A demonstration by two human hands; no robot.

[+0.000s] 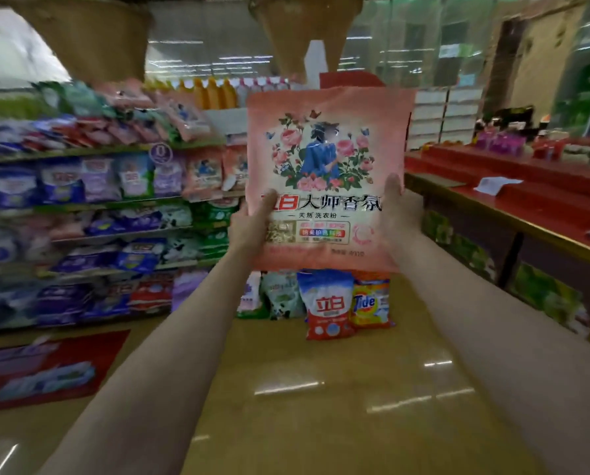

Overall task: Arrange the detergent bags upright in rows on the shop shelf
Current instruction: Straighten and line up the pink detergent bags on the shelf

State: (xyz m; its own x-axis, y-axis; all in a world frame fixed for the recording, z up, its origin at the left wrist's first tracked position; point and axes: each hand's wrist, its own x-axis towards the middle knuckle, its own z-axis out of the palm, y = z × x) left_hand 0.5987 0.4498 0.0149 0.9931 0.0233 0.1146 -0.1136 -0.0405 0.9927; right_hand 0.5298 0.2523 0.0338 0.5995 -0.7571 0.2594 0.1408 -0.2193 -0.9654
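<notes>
1. The person is holding a pink detergent bag (327,173) upright in the air with both arms stretched out, its printed front facing the camera.
2. The left hand (249,221) is gripping the bag's lower left edge; its thumb is lying across the front of the bag and the other fingers are hidden behind the bag.
3. The right hand (398,214) is gripping the lower right edge in the same way, thumb on the front, other fingers out of sight behind.
4. The bag is hanging above the floor (303,389), between the shop shelf (91,204) on the left and a red counter (512,186) on the right, touching neither.
5. The shelf is carrying several rows of detergent bags; on the top row many are leaning or lying flat, and the lower rows are too blurred to tell.
6. On the floor beyond the held bag, a red and white bag (327,303) is standing just beside an orange bag (372,299), with further bags to their left.
7. A red mat (46,368) is lying on the floor at the near left, at the foot of the shelf.
</notes>
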